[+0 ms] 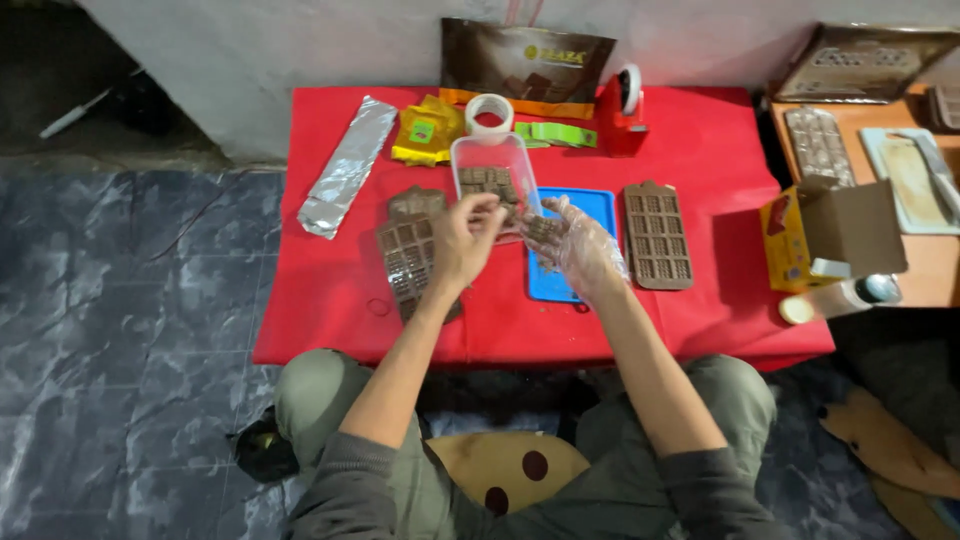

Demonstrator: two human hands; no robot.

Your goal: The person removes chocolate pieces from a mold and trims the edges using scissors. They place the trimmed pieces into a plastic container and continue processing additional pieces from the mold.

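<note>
My left hand (pixel 463 240) is bare and pinches the near edge of a clear plastic tub (pixel 490 160) that holds brown chocolate pieces. My right hand (pixel 578 245) wears a thin clear plastic glove and holds a brown chocolate piece (pixel 541 229) next to the tub, above a blue board (pixel 592 207). A brown chocolate mould (pixel 408 250) lies under my left wrist. Another brown mould (pixel 657 235) lies to the right of the blue board. All of it rests on a low table with a red cloth (pixel 330 290).
At the back lie a foil sheet (pixel 347 165), yellow packets (pixel 427 130), a tape roll (pixel 489 112), green wrappers (pixel 556 134), a red tape dispenser (pixel 622 115) and a dark brown bag (pixel 525 65). An open cardboard box (pixel 835 235) stands right, by an orange table (pixel 935 265).
</note>
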